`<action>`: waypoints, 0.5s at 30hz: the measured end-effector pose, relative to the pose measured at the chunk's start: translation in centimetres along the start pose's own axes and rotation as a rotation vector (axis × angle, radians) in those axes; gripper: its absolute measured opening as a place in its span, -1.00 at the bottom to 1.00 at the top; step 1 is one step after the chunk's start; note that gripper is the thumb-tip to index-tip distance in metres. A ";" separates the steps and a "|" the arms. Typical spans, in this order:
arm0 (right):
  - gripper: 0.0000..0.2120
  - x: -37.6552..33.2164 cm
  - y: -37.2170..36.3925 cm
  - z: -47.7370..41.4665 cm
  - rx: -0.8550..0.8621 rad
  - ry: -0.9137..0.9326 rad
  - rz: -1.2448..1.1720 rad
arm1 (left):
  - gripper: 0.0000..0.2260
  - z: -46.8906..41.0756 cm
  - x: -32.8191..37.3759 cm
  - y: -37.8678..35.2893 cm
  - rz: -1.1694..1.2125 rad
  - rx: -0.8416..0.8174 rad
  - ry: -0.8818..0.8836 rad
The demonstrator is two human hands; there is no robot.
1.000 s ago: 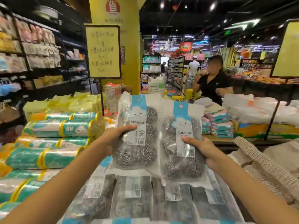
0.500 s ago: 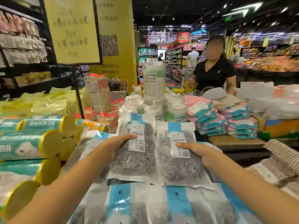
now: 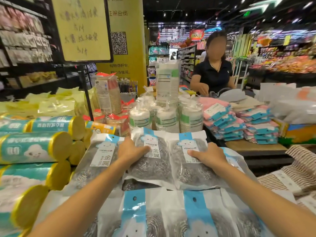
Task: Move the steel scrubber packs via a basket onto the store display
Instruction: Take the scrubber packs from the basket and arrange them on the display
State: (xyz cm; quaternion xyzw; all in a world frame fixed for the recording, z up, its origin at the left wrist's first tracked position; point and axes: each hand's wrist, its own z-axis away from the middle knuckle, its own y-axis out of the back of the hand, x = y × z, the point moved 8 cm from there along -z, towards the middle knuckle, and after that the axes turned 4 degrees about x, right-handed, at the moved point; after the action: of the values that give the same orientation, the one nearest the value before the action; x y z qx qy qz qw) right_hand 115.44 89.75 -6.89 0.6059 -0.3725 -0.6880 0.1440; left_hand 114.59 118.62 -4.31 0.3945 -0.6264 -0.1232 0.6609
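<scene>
Steel wool shows grey through clear plastic under both my hands at the display table (image 3: pixel 253 146). The middle scrubber pack (image 3: pixel 153 168) lies flat with its blue header away from me, its left edge in my left hand (image 3: pixel 131 151). The right scrubber pack (image 3: pixel 189 173) lies just beside it, the two edges touching, its right side in my right hand (image 3: pixel 212 157). Both packs rest on top of others: a third pack (image 3: pixel 97 159) lies to the left, partly beneath my left wrist, and a front row of packs (image 3: pixel 196 212) lies nearest me, under my forearms.

My left thumb (image 3: pixel 145 149) lies across the middle pack's white label. The other fingers of that hand run along the pack's left edge with their tips hidden, making a narrow pinch on the plastic. My right thumb (image 3: pixel 193 153) points left across the right pack's label. The rest of that hand curls over the pack's far side, and those fingers are out of sight.

Yellow-ended rolls (image 3: pixel 34 147) are stacked at my left. Sleeves of paper cups (image 3: pixel 167 117) stand behind the packs, and pink-and-blue cloth bundles (image 3: pixel 239 122) are piled to the right. A person in a black shirt (image 3: pixel 213 74) stands across the table.
</scene>
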 end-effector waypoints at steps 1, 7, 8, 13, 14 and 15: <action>-0.29 -0.5 0.1 0.4 0.007 0.040 0.042 | -0.37 0.2 0.5 0.7 0.002 0.043 -0.074; -0.36 -4.2 1.8 4.4 0.031 0.201 0.179 | -0.33 2.9 3.6 4.1 -0.248 -0.008 -0.368; -0.39 -5.1 2.4 5.3 0.028 0.225 0.181 | -0.33 3.6 4.3 4.7 -0.321 -0.016 -0.412; -0.50 -8.7 6.0 11.7 0.069 0.396 0.322 | -0.34 9.1 6.5 8.8 -0.585 0.076 -0.626; -0.48 -9.1 6.7 13.3 0.075 0.420 0.340 | -0.35 10.6 6.6 9.6 -0.607 0.086 -0.647; -0.45 -9.3 7.4 14.9 0.081 0.436 0.354 | -0.36 12.1 6.7 10.5 -0.614 0.090 -0.659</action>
State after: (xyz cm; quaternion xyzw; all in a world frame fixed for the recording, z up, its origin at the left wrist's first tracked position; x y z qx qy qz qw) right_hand 101.63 95.82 4.80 0.6704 -0.4598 -0.4902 0.3144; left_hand 101.16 116.72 6.51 0.5300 -0.6621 -0.4053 0.3413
